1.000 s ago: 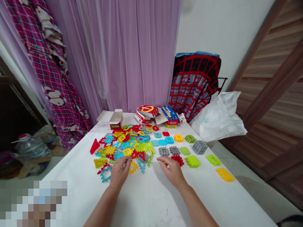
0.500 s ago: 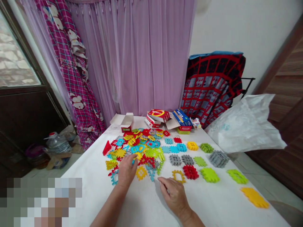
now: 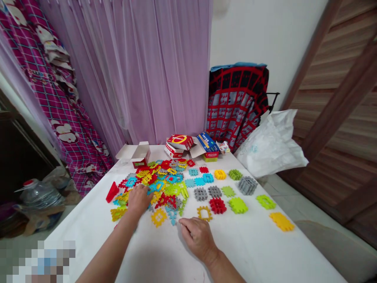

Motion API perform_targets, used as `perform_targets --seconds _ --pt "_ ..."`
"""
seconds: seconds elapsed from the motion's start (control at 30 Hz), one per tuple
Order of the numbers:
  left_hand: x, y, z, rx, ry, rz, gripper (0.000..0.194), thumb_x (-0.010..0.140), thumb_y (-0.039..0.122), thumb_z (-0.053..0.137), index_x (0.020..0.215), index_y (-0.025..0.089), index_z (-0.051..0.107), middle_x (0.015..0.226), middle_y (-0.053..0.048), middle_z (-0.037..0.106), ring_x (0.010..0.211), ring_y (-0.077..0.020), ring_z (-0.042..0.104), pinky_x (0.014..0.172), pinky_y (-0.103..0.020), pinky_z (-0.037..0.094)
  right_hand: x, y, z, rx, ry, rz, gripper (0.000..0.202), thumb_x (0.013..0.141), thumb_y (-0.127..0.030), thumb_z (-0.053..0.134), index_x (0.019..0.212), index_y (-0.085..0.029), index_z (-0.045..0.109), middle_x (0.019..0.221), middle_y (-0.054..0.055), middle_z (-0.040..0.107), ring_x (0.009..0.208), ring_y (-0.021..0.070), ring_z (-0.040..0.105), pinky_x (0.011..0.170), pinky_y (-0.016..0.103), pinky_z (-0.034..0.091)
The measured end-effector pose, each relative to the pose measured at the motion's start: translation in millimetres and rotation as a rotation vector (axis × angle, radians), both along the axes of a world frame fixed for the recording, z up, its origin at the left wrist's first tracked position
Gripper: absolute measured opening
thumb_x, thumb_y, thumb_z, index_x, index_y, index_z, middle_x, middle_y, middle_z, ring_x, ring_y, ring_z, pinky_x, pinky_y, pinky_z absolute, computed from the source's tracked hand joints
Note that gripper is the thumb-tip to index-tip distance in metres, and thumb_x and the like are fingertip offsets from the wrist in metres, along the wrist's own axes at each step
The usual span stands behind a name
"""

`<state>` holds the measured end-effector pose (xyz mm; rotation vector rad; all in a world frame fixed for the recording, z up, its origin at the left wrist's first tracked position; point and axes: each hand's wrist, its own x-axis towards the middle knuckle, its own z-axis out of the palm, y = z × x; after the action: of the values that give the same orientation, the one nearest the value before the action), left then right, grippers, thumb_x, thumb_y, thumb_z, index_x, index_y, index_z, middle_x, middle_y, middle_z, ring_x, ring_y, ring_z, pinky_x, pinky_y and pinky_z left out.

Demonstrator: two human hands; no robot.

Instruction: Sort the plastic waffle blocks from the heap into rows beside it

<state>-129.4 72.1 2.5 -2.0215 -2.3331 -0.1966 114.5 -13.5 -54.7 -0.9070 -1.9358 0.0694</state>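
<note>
My left hand reaches into the left side of a heap of plastic interlocking pieces. Its fingers bend down among yellow and blue pieces, and the fingertips are hidden. My right hand rests on the white tabletop with its fingers curled in and nothing visible in them. Just beyond it lies a yellow square frame piece. A blue triangular piece and a yellow piece lie between the two hands. To the right stand small stacks sorted by colour, among them a red stack and a grey stack.
Opened cartons, one red and one blue, stand at the table's back edge, with an open white box left of them. A white plastic bag bulges at the right edge. Green and yellow pieces lie near that edge.
The camera view has turned to the right, so everything appears shifted left. My left hand has moved left and a little farther into the heap. My right hand stays curled near the yellow frame.
</note>
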Motion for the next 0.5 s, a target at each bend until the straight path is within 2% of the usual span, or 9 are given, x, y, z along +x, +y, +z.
perform_targets --seconds 0.17,0.33,0.4,0.5 --pt "-0.5 4.0 5.7 0.018 -0.078 0.002 0.025 0.083 0.034 0.055 0.095 0.023 0.074 0.107 -0.010 0.070 0.108 -0.0277 0.060 0.094 -0.039 0.042 0.7 0.5 2.0 -0.031 0.004 0.009 0.021 0.090 -0.018 0.048 0.088 -0.023 0.068 0.070 -0.001 0.072 0.059 0.0130 0.065 0.062 0.024 0.042" --pt "-6.9 -2.6 16.5 0.131 -0.304 0.039 0.033 0.089 0.035 0.043 0.091 0.021 0.073 0.105 -0.012 0.070 0.111 -0.0320 0.059 0.095 -0.044 0.041 3.8 1.0 1.6 -0.071 -0.006 0.007 0.022 0.089 -0.017 0.048 0.089 -0.023 0.070 0.073 0.001 0.074 0.063 0.0141 0.067 0.064 0.023 0.046" --pt "-5.6 -9.5 16.7 0.162 -0.451 0.062 0.034 0.087 0.041 0.044 0.093 0.021 0.071 0.096 -0.009 0.071 0.103 -0.0305 0.062 0.089 -0.041 0.045 4.5 2.2 0.4 -0.081 0.021 -0.014 0.024 0.089 -0.018 0.047 0.090 -0.023 0.071 0.074 0.002 0.074 0.064 0.0147 0.068 0.064 0.023 0.049" --pt "8.5 -24.4 8.2 0.143 -0.743 0.059 0.045 0.083 0.058 0.043 0.087 0.020 0.068 0.072 -0.004 0.068 0.077 -0.0231 0.067 0.069 -0.032 0.050 4.6 5.5 -1.0 -0.126 0.125 -0.035 0.024 0.089 -0.019 0.047 0.091 -0.023 0.071 0.078 0.004 0.075 0.068 0.0150 0.069 0.066 0.023 0.052"
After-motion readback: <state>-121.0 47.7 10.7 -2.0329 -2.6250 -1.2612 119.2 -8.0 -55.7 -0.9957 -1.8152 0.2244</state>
